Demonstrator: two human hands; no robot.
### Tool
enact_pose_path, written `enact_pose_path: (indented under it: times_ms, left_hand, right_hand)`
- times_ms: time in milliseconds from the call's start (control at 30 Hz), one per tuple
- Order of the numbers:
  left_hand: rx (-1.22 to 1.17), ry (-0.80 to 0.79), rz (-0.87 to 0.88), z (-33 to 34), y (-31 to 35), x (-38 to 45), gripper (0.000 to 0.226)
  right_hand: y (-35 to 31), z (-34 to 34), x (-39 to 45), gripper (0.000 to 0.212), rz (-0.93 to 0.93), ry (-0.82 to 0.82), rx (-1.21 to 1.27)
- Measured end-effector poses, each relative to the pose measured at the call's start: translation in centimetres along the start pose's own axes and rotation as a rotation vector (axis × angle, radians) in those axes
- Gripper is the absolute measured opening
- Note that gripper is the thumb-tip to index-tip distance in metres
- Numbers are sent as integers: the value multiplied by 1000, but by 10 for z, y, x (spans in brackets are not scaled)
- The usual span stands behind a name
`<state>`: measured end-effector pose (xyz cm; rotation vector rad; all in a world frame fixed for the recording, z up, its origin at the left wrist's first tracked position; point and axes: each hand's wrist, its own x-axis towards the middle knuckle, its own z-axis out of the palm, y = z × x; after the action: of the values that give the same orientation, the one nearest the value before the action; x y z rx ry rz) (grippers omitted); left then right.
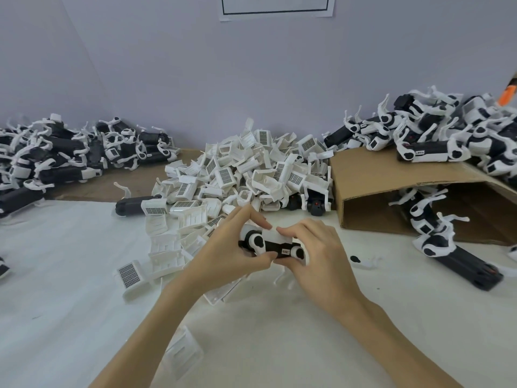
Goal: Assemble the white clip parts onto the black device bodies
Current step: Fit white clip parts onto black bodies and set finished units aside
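A black device body with white round ends is held between both hands just above the table, in the middle of the view. My left hand grips its left end, thumb underneath and fingers over the top. My right hand grips the right end, and its fingertips pinch a white clip part lying on top of the body. A big heap of white clip parts rises just behind my hands. Much of the body is hidden by my fingers.
Assembled black-and-white devices are piled at the back left and at the back right on top of a tipped cardboard box. More devices spill from the box. Loose clip parts lie on the white table near my left forearm.
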<state>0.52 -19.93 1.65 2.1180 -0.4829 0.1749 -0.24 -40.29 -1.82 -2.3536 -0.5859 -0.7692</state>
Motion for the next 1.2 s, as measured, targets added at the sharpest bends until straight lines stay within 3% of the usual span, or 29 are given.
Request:
enact_pose_path:
  times_ms: [367, 767, 933, 1200]
  left_hand:
    - [-65, 27, -57, 1, -2, 0, 31]
    - [-63, 42, -29, 3, -3, 2, 32]
    - [41, -11, 86, 6, -2, -2, 46]
    - [40, 1, 130, 6, -3, -1, 39]
  right_hand:
    - [2, 10, -8, 53, 41, -63, 207]
    - [-4, 9, -8, 49, 11, -3, 119]
    - [-11, 13, -11, 48, 26, 63, 101]
    - [-11, 9, -5, 38, -43, 100, 22]
